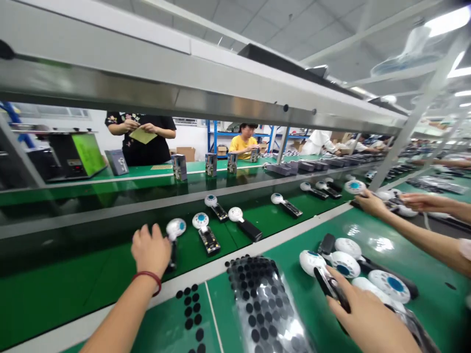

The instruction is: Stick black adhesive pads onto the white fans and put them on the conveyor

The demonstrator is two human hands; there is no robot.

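Note:
My left hand (pixel 150 251) is over the green conveyor belt, its bent fingers against the dark handle of a handheld device (pixel 176 227) with a white round head and blue centre. The fingertips are partly hidden behind the hand. In my right hand (pixel 368 311) is a similar device (pixel 312 263), gripped by its black handle, white head pointing away to the left. Beside and beneath that hand lie several more devices (pixel 389 286) on the green table. Between my hands is a clear plastic sheet (pixel 267 309) bearing rows of black round stickers, with a smaller sticker patch (pixel 192 306) to its left.
Along the belt (pixel 91 279) lie several devices, some with open handles showing circuit boards (pixel 209 241). A co-worker's hands (pixel 373 202) handle devices at the right. Small boxes (pixel 179 167) stand across the line. A metal beam (pixel 184 83) crosses overhead; other people work beyond.

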